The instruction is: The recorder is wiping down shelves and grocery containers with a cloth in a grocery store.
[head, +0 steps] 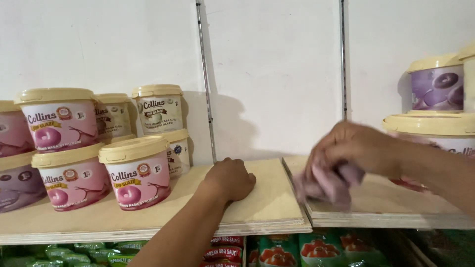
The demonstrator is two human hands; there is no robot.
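On wooden shelf (267,198): left hand (228,179) resting; right hand (346,153) gripping one cloth (326,185).

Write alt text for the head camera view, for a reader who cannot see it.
A person's right hand presses a pinkish cloth onto a bare wooden shelf, while the left hand rests in a fist on the board. Yellow-lidded tubs with pink labels are stacked at left; more tubs stand at right.

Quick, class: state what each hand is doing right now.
Left hand: closed in a fist, resting on the wooden shelf.
Right hand: closed on a pinkish cloth.
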